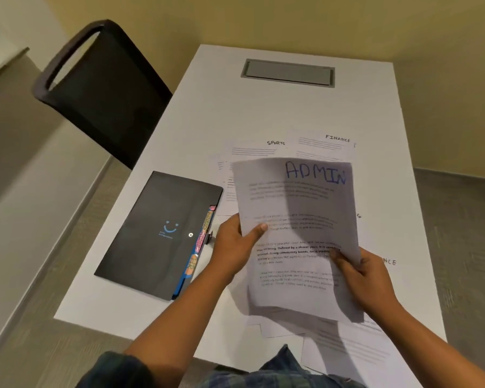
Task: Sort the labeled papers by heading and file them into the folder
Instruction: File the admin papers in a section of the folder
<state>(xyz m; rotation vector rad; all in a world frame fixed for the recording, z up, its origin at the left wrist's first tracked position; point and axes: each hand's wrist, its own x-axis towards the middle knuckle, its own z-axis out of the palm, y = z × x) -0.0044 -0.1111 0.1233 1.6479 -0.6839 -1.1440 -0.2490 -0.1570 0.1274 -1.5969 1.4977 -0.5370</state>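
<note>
Sorting looks under way but filing not begun. The left grip [235, 245] and right grip [367, 278] each pinch a side edge of the ADMIN papers [300, 208], held above the table [263, 107]. A SPORTS sheet [252, 152], a FINANCE sheet [325, 148] and others lie loose beyond and beneath them, and the folder [157, 233] lies closed just left of the left grip. The held papers' long axis runs away from the person, heading at the far end.

An office or meeting room; white table [263, 113] with cable hatch [288, 72]; black chair [104, 88] beside it
</note>
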